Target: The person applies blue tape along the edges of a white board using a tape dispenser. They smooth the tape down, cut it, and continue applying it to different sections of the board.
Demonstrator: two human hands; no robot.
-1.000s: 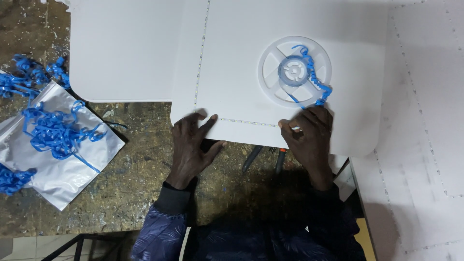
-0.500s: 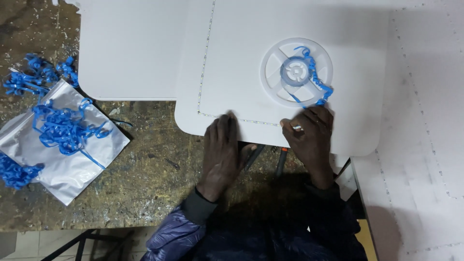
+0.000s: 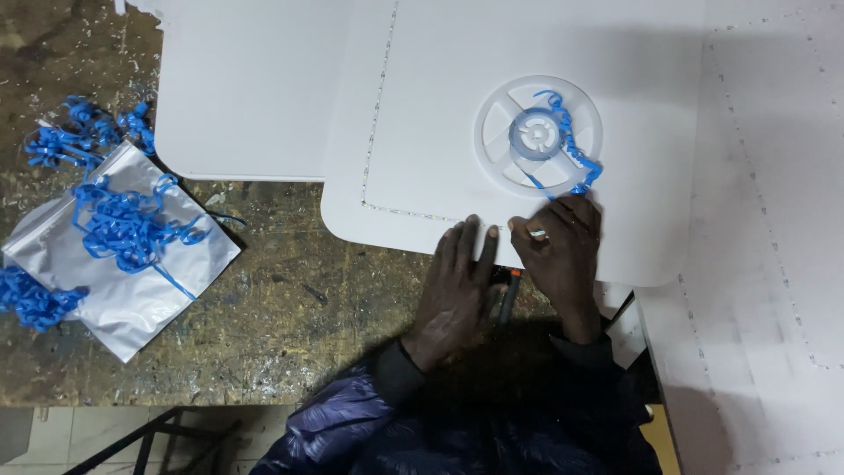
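Left hand (image 3: 457,286) flat on the near edge of the white panel (image 3: 527,70), fingers (image 3: 466,242) straight and close together, palm down, clamped on nothing, tips just short of the dotted line (image 3: 413,213) running along the panel's edge. Right hand (image 3: 558,251) just beside it, fingers (image 3: 576,215) curled together and pinched on a small pale strip end (image 3: 534,234) at that same line; whether the grip is tight, impossible to tell. Just beyond the right fingertips, a flat white round reel (image 3: 538,134) with spokes and a bluish hub, lying on the panel. Loose blue curling tape (image 3: 570,141) trailing from the hub down across the reel's rim to the right knuckles, touching or nearly touching them. Between the two hands and below the panel's edge, a dark slim tool with a red spot (image 3: 510,295), partly hidden.

Well away from the left fingers, on the worn brown bench (image 3: 290,325): a silver rectangular pouch (image 3: 123,281), lying flat and tilted, no label legible, with a tangle of blue curls (image 3: 123,224) heaped on its upper part. More blue curls (image 3: 83,141) beyond the pouch's far corner, and another clump (image 3: 31,299) at its near left corner. A second white board (image 3: 255,88) beyond the left fingertips, tucked partly under the rounded panel. To the right of the right hand, a large pale sheet with faint dotted lines (image 3: 774,220).
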